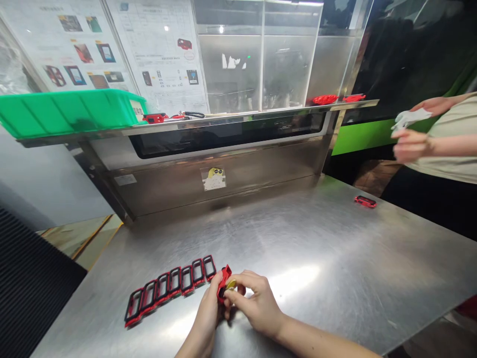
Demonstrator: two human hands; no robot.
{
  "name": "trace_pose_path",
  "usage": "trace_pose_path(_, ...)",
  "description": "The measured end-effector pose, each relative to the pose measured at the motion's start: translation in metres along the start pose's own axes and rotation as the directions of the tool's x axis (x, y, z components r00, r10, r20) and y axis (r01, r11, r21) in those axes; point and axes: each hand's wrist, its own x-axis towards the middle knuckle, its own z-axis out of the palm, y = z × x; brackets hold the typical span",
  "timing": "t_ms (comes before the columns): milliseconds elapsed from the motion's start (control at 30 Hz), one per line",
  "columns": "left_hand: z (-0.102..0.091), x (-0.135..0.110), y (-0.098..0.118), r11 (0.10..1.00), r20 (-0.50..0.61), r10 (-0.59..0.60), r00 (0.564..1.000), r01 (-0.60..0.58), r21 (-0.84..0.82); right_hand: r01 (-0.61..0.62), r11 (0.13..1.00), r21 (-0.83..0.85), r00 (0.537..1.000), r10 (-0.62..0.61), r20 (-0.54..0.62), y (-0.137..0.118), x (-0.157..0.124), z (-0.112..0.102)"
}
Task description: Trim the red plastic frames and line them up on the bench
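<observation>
My left hand [207, 309] is closed around a small red-and-black housing [224, 279], holding it tilted just above the metal table. My right hand [258, 304] pinches a small, round, yellowish piece [231, 285] between thumb and fingers, right against the housing. Whether that piece touches it I cannot tell, as the fingers hide part of both. Left of my hands, several red-and-black rectangular frames [181, 279] lie side by side in a slanted row on the table.
A green bin [70, 114] stands on the raised shelf [238, 118] at the back. Another red-and-black part [365, 201] lies at the table's far right. Beyond that edge, a co-worker's hands [412, 144] hold a white cloth or tissue [412, 118]. Red parts [325, 100] rest on the shelf's right end.
</observation>
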Motion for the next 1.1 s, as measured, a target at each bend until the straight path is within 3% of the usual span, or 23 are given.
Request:
trace_pose_path(167,-0.001,-0.003,0.003,0.996,0.052,0.059,0.997,-0.055,-0.075,-0.167,0.941,0.296,0.981,0.188,-0.043,0.008,0.004,-0.005)
trace_pose_path(300,-0.002,-0.004,0.003,0.99,0.096,0.088,0.991,-0.077,-0.119,-0.191,0.914,0.357,0.945,0.27,-0.186,0.017,0.01,-0.013)
trace_pose_path(433,-0.004,-0.005,0.003,0.987,0.141,0.091,0.986,-0.07,-0.143,-0.211,0.906,0.366,0.924,0.307,-0.226,0.02,0.014,-0.018)
trace_pose_path(667,-0.005,-0.012,0.01,0.967,0.269,0.098,0.958,-0.028,-0.252,-0.355,0.927,0.122,0.93,0.363,-0.051,0.036,0.012,-0.014)
trace_pose_path(833,-0.003,-0.016,0.013,0.955,0.38,0.085,0.921,0.033,-0.295,-0.281,0.959,-0.043,0.95,0.272,-0.154,0.038,0.009,-0.016)
trace_pose_path(900,-0.002,-0.015,0.012,0.955,0.419,0.066,0.906,0.065,-0.29,-0.218,0.975,-0.046,0.966,0.209,-0.154,0.031,0.01,-0.018)
trace_pose_path(1100,0.0,-0.012,0.005,0.972,0.535,0.017,0.844,0.112,-0.207,-0.162,0.978,0.135,0.985,0.152,0.082,0.021,0.013,-0.019)
